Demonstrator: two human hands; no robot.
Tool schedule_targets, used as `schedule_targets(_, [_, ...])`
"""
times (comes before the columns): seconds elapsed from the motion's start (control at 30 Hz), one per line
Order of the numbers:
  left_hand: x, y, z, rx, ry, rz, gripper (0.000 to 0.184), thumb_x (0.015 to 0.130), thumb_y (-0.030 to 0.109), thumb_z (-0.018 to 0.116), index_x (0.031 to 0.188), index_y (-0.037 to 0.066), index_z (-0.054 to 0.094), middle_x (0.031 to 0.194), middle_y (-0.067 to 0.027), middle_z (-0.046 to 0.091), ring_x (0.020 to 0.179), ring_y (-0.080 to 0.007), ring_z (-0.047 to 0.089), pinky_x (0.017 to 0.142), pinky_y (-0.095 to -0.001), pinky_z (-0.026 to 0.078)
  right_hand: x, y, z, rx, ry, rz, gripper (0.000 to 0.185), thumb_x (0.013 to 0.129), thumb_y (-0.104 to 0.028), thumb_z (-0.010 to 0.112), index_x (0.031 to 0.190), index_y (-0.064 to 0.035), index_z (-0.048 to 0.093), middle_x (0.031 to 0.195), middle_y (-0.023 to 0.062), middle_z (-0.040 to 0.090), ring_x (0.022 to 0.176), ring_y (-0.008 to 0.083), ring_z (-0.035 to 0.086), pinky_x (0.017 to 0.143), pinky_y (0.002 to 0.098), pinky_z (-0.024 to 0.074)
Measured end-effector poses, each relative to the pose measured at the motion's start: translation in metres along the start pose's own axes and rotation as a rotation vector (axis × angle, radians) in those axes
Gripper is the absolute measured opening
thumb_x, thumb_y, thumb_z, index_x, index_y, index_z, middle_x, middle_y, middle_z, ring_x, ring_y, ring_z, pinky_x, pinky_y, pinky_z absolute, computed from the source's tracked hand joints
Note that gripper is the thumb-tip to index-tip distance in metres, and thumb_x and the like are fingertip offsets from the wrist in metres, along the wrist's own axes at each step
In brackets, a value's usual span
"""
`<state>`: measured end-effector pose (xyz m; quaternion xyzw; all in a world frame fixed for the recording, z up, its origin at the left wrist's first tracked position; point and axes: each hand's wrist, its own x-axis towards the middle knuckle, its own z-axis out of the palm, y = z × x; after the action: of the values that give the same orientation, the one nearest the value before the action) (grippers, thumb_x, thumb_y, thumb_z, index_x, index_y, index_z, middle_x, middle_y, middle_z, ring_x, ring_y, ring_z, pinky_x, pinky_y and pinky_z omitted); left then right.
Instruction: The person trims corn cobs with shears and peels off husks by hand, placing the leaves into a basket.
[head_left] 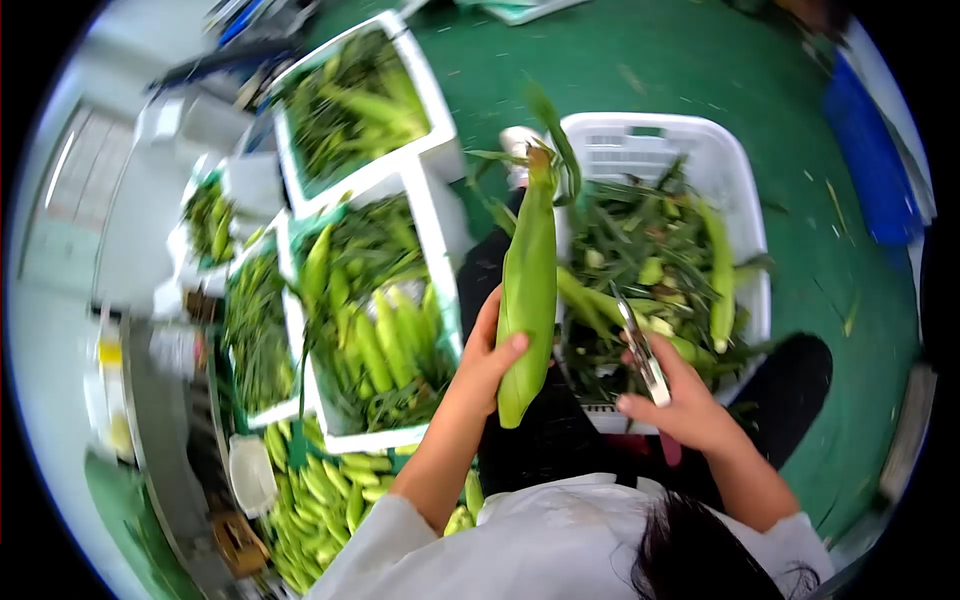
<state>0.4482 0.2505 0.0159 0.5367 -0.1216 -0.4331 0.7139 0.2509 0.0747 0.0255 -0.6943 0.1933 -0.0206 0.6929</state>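
Note:
My left hand is wrapped round the lower part of an ear of corn in its green husk. The ear stands nearly upright in the view, its stalk end and some loose leaves at the top. To its right, my right hand grips a pair of pruning shears with silver metal and a reddish handle. Their narrow tip points up and left, over a white plastic basket of husk leaves and trimmings. The shears are apart from the ear.
White foam boxes holding corn and leaves stand to the left. A pile of corn ears lies at lower left, beside a small white tub. My legs straddle the basket on the green floor. Something blue stands far right.

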Motion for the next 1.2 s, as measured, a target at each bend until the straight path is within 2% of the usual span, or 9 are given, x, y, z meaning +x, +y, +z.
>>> schedule_targets(0.1, [0.002,-0.004,0.03,0.453,-0.131,0.08,0.088,0.08,0.028,0.078,0.149,0.001,0.03,0.138,-0.0121,0.05,0.125,-0.0234,0.052,0.105,-0.0344,0.039,-0.001,0.008,-0.03,-0.115,0.071,0.007,0.087,0.079,-0.036,0.08,0.14,0.0063,0.036,0.126,0.0192,0.051,0.118,0.0262,0.05,0.102,0.0363,0.0397])
schedule_targets(0.23, [0.001,-0.002,0.051,0.632,-0.332,0.029,0.078,0.08,0.009,0.077,0.146,0.0,0.037,0.139,-0.0116,0.05,0.127,-0.0187,0.048,0.107,-0.0322,0.036,-0.011,0.012,-0.059,0.179,0.098,0.042,0.096,0.078,-0.046,0.079,0.142,0.0092,0.032,0.136,0.025,0.045,0.126,0.0322,0.046,0.108,0.038,0.0355])
schedule_targets(0.43, [0.016,0.006,0.055,0.782,-0.412,0.015,0.078,0.076,0.009,0.074,0.145,-0.001,0.039,0.135,-0.0119,0.054,0.123,-0.0183,0.051,0.105,-0.0308,0.037,-0.022,0.029,-0.096,-0.258,0.097,-0.165,0.08,0.075,-0.042,0.08,0.132,0.0042,0.046,0.121,0.0201,0.053,0.113,0.0309,0.054,0.1,0.0376,0.0421])
schedule_targets(0.53, [0.024,0.01,0.064,0.821,-0.465,-0.083,0.079,0.076,0.011,0.074,0.145,-0.001,0.038,0.134,-0.012,0.053,0.123,-0.0186,0.051,0.106,-0.0307,0.036,-0.027,0.025,-0.095,-0.108,0.115,-0.067,0.067,0.076,-0.035,0.08,0.124,0.0026,0.053,0.102,0.0139,0.061,0.098,0.025,0.06,0.091,0.0342,0.0478])
schedule_targets(0.67, [0.043,0.0,0.065,0.738,-0.538,-0.15,0.081,0.073,0.019,0.079,0.14,-0.001,0.039,0.13,-0.0104,0.052,0.121,-0.0184,0.048,0.106,-0.0309,0.034,-0.043,0.027,-0.077,0.54,0.115,0.166,0.021,0.087,-0.02,0.07,0.094,-0.0033,0.06,0.073,0.0011,0.061,0.058,0.0092,0.057,0.055,0.0261,0.0504])
schedule_targets(0.8, [0.048,-0.026,0.041,0.624,-0.525,-0.167,0.095,0.064,0.034,0.089,0.138,0.0,0.04,0.117,-0.0116,0.058,0.102,-0.0236,0.064,0.086,-0.0359,0.052,-0.066,0.037,-0.074,0.76,0.017,0.234,0.035,0.087,-0.022,0.068,0.112,0.001,0.059,0.077,0.0094,0.062,0.062,0.0171,0.062,0.057,0.0316,0.0533])
schedule_targets(0.93, [0.056,-0.034,0.035,0.462,-0.61,-0.177,0.097,0.061,0.037,0.09,0.136,-0.003,0.043,0.116,-0.0135,0.061,0.094,-0.0261,0.068,0.08,-0.039,0.056,-0.073,0.043,-0.07,0.534,-0.17,0.159,0.066,0.087,-0.03,0.07,0.141,-0.0033,0.041,0.105,0.0045,0.057,0.093,0.0149,0.057,0.081,0.0299,0.0484])
schedule_targets(1.07, [0.064,-0.041,0.03,0.432,-0.721,-0.337,0.096,0.062,0.042,0.086,0.135,-0.005,0.044,0.121,-0.0181,0.059,0.092,-0.0285,0.068,0.076,-0.0403,0.058,-0.055,0.032,-0.07,0.19,-0.189,-0.025,0.057,0.083,-0.035,0.076,0.124,-0.0035,0.05,0.104,0.0085,0.06,0.095,0.0148,0.057,0.082,0.0306,0.0473])
schedule_targets(1.2, [0.062,-0.04,0.055,0.132,-0.655,-0.379,0.092,0.068,0.051,0.08,0.133,-0.003,0.044,0.123,-0.02,0.054,0.089,-0.029,0.066,0.078,-0.0437,0.055,-0.053,0.022,-0.054,0.671,0.083,0.151,0.027,0.083,-0.022,0.076,0.096,-0.0035,0.061,0.079,0.0004,0.061,0.062,0.0089,0.059,0.059,0.0243,0.0501])
